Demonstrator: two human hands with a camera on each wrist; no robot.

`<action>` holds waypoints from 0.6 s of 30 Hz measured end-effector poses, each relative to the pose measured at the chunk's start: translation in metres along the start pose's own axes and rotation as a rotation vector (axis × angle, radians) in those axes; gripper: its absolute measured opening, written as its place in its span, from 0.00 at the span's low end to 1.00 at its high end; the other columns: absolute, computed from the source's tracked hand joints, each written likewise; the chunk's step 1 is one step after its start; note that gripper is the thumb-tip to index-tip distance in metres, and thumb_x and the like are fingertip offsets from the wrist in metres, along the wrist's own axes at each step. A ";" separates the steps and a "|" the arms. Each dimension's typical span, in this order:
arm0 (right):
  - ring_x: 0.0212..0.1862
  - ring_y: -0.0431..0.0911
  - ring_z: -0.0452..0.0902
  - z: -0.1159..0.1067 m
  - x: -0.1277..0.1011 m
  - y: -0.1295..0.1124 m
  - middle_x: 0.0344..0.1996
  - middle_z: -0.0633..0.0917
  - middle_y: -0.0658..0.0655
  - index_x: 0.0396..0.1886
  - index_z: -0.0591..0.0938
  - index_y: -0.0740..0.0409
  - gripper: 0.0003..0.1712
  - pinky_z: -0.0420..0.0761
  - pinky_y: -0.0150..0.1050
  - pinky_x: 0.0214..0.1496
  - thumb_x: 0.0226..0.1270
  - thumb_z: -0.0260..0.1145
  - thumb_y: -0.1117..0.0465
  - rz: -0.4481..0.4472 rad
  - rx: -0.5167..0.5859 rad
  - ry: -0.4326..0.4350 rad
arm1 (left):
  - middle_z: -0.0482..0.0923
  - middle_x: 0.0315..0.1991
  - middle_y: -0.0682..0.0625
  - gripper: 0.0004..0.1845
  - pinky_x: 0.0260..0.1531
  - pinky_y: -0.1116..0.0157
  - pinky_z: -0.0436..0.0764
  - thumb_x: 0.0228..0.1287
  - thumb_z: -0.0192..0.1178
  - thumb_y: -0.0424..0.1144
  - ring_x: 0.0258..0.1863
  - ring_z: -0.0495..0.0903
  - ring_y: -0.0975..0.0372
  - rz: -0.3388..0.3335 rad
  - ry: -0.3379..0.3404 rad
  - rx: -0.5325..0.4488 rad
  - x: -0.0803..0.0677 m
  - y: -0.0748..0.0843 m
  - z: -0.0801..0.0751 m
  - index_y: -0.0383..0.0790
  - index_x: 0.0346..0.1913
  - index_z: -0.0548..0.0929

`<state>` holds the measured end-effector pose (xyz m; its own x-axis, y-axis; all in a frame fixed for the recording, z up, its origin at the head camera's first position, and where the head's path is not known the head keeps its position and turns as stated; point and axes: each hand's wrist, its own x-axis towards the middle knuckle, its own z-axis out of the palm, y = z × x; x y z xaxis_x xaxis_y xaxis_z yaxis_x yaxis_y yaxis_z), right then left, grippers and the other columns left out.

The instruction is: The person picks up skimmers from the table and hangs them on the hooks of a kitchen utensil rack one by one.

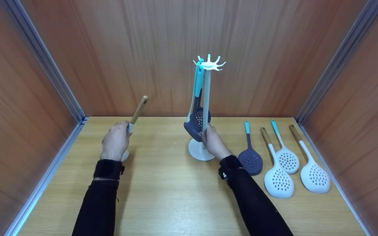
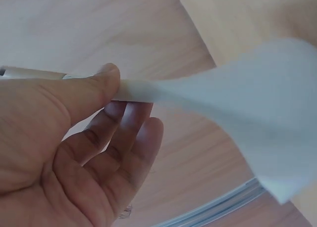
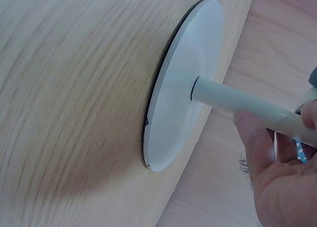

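My left hand (image 1: 115,141) pinches a white spatula (image 2: 257,98) by its slim neck between thumb and fingers. The spatula's wooden handle (image 1: 139,109) points up and away, and its flared head hangs below the hand, mostly hidden in the head view. With my right hand (image 1: 214,141) I grip the pole (image 3: 247,106) of a white utensil stand just above its round base (image 3: 185,96), which rests on the table. Several turquoise-handled utensils (image 1: 198,82) hang on the stand's left side, among them a dark ladle (image 1: 191,130) and a dark perforated one.
To the right lie a dark skimmer (image 1: 250,160) with a turquoise handle, a white skimmer (image 1: 287,159) with a turquoise handle, and two wooden-handled white skimmers (image 1: 278,182). Bare hooks (image 1: 220,64) stick out at the stand's top right. Wooden panels (image 1: 143,49) enclose the table.
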<state>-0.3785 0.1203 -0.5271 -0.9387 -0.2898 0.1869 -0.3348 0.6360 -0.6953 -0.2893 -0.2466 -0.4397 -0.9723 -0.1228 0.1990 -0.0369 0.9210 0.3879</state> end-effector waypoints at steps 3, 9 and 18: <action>0.79 0.68 0.82 0.000 0.000 0.000 0.76 0.83 0.76 0.87 0.68 0.68 0.29 0.86 0.63 0.82 0.96 0.59 0.66 -0.009 -0.002 0.003 | 0.90 0.56 0.28 0.11 0.52 0.32 0.93 0.88 0.65 0.31 0.57 0.92 0.31 0.034 0.028 -0.020 0.000 0.005 0.000 0.29 0.64 0.85; 0.78 0.68 0.82 0.001 0.001 0.000 0.76 0.83 0.76 0.87 0.68 0.69 0.29 0.87 0.63 0.81 0.95 0.59 0.66 -0.021 -0.005 0.010 | 0.88 0.55 0.30 0.10 0.51 0.32 0.93 0.90 0.62 0.30 0.55 0.91 0.31 0.070 0.067 -0.036 -0.002 0.014 0.000 0.28 0.63 0.82; 0.73 0.68 0.86 0.001 -0.001 0.001 0.69 0.84 0.77 0.82 0.70 0.70 0.25 0.90 0.63 0.76 0.95 0.59 0.67 -0.026 -0.012 0.015 | 0.85 0.53 0.29 0.07 0.49 0.33 0.94 0.91 0.59 0.28 0.53 0.90 0.29 0.162 0.135 -0.053 -0.006 0.025 -0.003 0.27 0.60 0.79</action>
<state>-0.3780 0.1204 -0.5288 -0.9307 -0.2955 0.2156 -0.3601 0.6372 -0.6814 -0.2840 -0.2241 -0.4285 -0.9248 -0.0262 0.3796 0.1329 0.9126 0.3868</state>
